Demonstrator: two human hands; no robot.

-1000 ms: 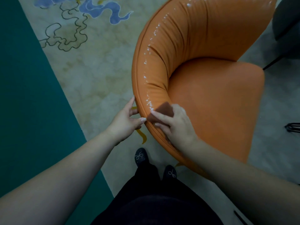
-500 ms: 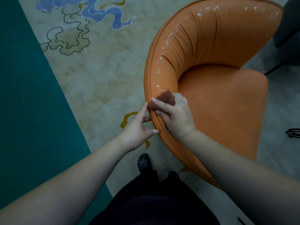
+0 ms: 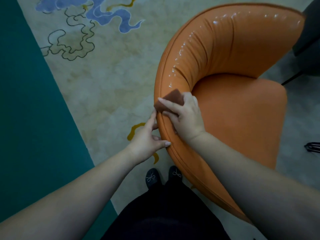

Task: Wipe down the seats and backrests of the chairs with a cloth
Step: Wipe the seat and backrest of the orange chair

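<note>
Currently wiping backrest [image 3: 225, 49] rim: right hand [image 3: 186, 115] pressing brown cloth [image 3: 170, 100] under curled fingers; left hand [image 3: 147, 141] relaxed, steadying outer edge. Next: likely onward along curve.

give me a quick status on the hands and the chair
Right hand presses brown cloth on orange chair backrest rim. Left hand touches rim's outer side. Nothing in the way.

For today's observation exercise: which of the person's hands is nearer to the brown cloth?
Right. The right hand presses the brown cloth onto the chair's backrest rim; the left hand rests just below it on the rim's outer side.
</note>
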